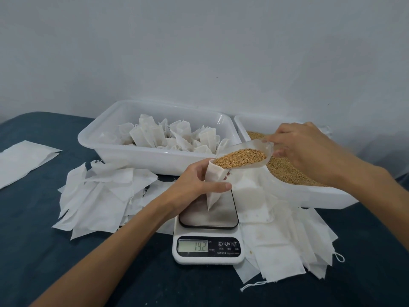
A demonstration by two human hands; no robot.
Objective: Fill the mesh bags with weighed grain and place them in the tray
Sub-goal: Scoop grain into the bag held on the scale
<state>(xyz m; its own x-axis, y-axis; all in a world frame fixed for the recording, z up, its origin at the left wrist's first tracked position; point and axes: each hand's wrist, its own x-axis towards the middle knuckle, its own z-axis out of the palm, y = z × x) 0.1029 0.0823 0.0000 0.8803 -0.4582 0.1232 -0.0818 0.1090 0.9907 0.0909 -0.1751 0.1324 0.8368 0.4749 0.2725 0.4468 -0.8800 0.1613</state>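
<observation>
The left hand [200, 180] holds a small white mesh bag [213, 185] upright, with the fingers and thumb curled round its middle. The bag is soft thin cloth, wide and open at the top and pointed at the bottom. Its bottom tip hangs just above the shiny grey plate of the white kitchen scale [209, 238]. The scale's little screen shows 14.2.

The right hand [303, 145] pinches the handle of a clear plastic scoop [241, 157] with bent fingers. The scoop is full of small golden-brown grain [240, 157], and its front edge rests at the mouth of the bag.

Behind the scale, on the left, sits a white plastic tray [155, 158] with rounded corners. Many filled white bags [168, 135] stand inside it. On the right sits a white plastic tub of grain [309, 196].

Flat empty white bags [104, 196] lie in loose piles on both sides of the scale, some with thin white strings. Everything rests on a dark blue worktop [44, 240] that looks soft and fuzzy. A plain pale wall [199, 52] is behind.
</observation>
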